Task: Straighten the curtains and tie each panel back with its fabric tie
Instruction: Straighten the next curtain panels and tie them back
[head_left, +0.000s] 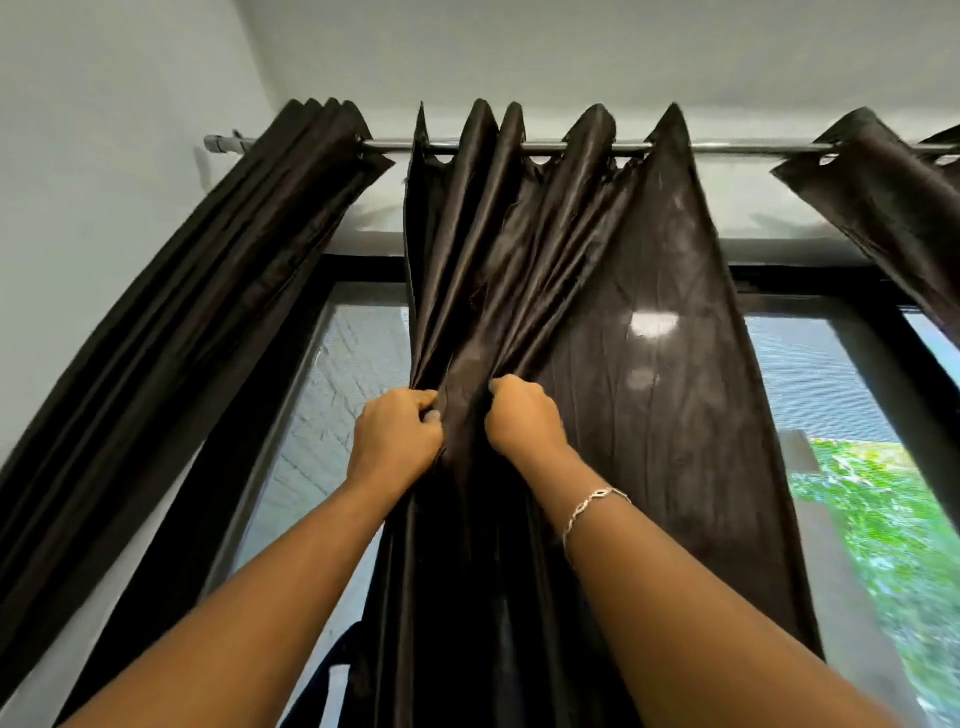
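A dark brown satin curtain panel (639, 395) hangs from a chrome rod (727, 148) in the middle of the view. My left hand (397, 439) grips a bunch of its folds near the panel's left side. My right hand (524, 415) grips the folds just to the right of that, a bracelet on its wrist. The two fists are close together, with a narrow strip of fabric between them. A second dark panel (208, 322) hangs gathered at the rod's left end. A third panel (893, 197) shows at the upper right. No fabric tie is visible.
Behind the curtains is a black-framed window (810, 283) with a mesh screen; greenery (883, 509) shows outside at right. A pale wall (104, 156) is at left and a white ceiling above. A dark object (332, 670) sits low beside my left forearm.
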